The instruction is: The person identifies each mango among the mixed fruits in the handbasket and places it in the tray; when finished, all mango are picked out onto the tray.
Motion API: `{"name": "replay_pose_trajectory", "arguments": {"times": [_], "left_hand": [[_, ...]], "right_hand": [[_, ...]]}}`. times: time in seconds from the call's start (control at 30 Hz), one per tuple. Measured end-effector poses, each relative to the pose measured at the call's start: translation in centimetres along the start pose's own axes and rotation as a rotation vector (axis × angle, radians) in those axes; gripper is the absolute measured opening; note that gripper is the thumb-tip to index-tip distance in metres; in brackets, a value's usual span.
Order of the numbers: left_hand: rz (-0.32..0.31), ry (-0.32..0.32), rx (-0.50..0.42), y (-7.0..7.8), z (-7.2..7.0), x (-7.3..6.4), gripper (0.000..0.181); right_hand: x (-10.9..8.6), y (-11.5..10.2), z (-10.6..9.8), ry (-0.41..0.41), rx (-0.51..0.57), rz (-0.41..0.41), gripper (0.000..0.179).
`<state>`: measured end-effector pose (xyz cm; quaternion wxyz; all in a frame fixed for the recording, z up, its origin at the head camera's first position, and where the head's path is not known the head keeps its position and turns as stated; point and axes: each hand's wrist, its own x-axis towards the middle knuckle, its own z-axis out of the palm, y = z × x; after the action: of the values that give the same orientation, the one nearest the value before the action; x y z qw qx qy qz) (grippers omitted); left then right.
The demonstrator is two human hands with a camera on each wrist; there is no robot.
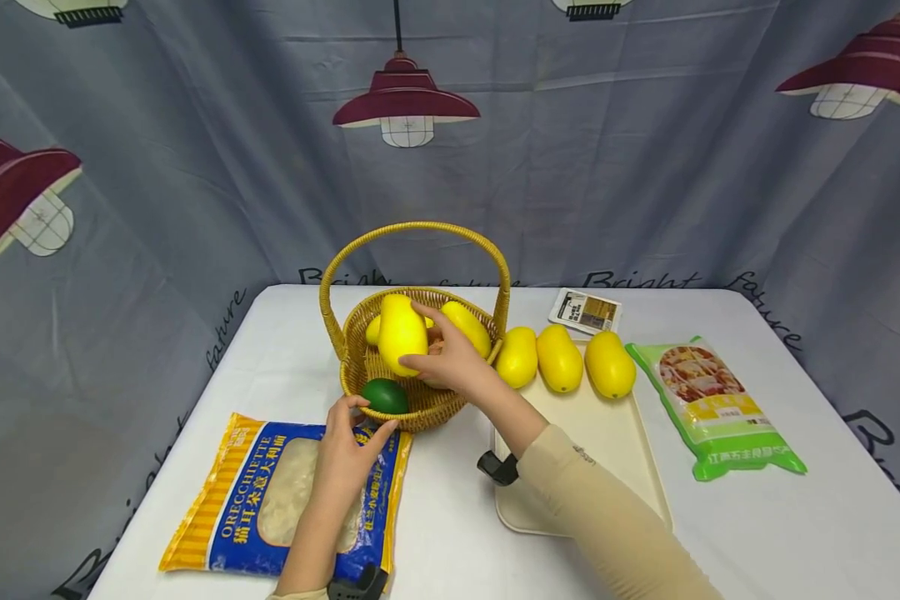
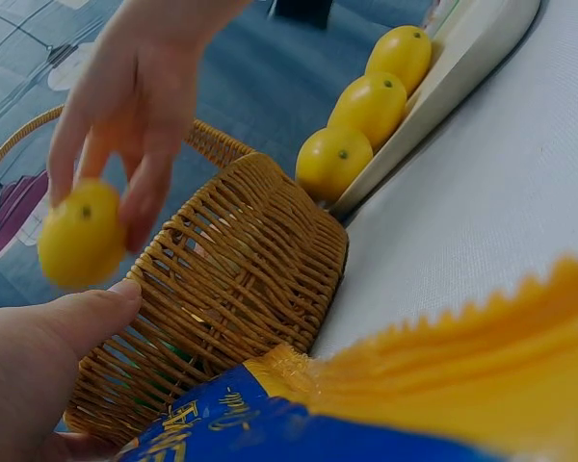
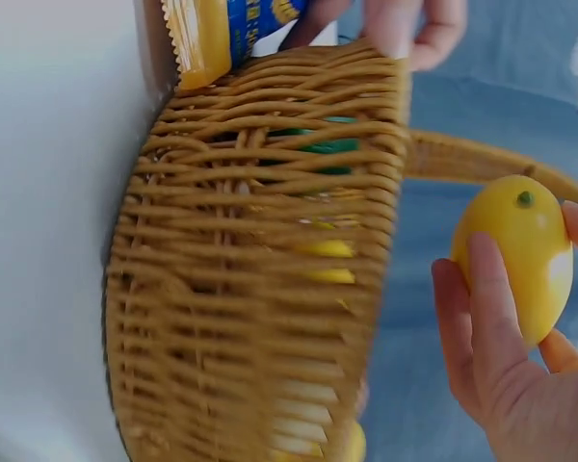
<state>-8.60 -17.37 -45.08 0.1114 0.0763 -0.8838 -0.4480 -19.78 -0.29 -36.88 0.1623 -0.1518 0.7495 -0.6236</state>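
While the left hand gripped the near rim of the wicker basket, thumb and fingers bent about its edge, the right hand held a yellow fruit over the opening; its fingers were closed round the fruit, mostly by the tips. Inside sat a green fruit and a second yellow fruit; three yellow fruits lined the far end of the tray on the bench. Risks, as I judged: smooth skin plus a light fingertip hold could let the fruit slip and knock the green one; an uneven pull on the rim could tip the basket toward the pasta bag. Head view made the fruit look sunk in the basket; both wrist views put it above the rim, apart from the weave, and showed its stem nub, hidden from the head.
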Motion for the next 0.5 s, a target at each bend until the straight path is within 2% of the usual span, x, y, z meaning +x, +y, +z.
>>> {"name": "replay_pose_trajectory", "arguments": {"times": [0.3, 0.5], "left_hand": [[-0.010, -0.011, -0.001, 0.0, 0.0, -0.1, 0.053], [-0.017, -0.015, 0.000, 0.0, 0.0, 0.0, 0.054]], "right_hand": [[-6.0, -0.5, -4.2, 0.000, 0.054, -0.073, 0.083], [-9.2, 0.2, -6.7, 0.038, 0.078, -0.052, 0.084]]}}
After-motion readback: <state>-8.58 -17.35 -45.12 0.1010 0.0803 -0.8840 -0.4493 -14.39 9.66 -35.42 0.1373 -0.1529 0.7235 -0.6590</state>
